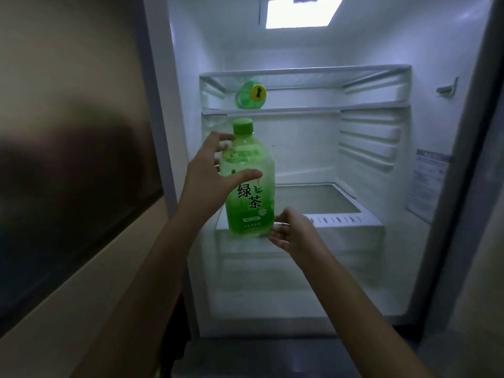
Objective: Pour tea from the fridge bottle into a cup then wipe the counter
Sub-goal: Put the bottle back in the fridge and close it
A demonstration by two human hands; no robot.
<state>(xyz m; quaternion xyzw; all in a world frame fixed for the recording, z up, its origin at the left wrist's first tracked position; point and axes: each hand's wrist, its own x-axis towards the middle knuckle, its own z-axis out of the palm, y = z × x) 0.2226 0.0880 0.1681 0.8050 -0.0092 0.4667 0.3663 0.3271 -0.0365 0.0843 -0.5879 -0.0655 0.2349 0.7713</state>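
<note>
A green tea bottle [251, 197] with a green cap and green label stands upright in front of the open fridge's lower glass shelf [341, 214]. My left hand [210, 173] wraps around its upper half, thumb across the front. My right hand [291, 231] is under and beside the bottle's base, fingers curled against it. No cup or cloth is in view.
The fridge interior [300, 148] is lit from a top lamp. A second green bottle [249, 95] lies on its side on the upper shelf. A dark wall panel [68, 173] is at left, the fridge door [463, 186] at right. A drawer sits below the shelf.
</note>
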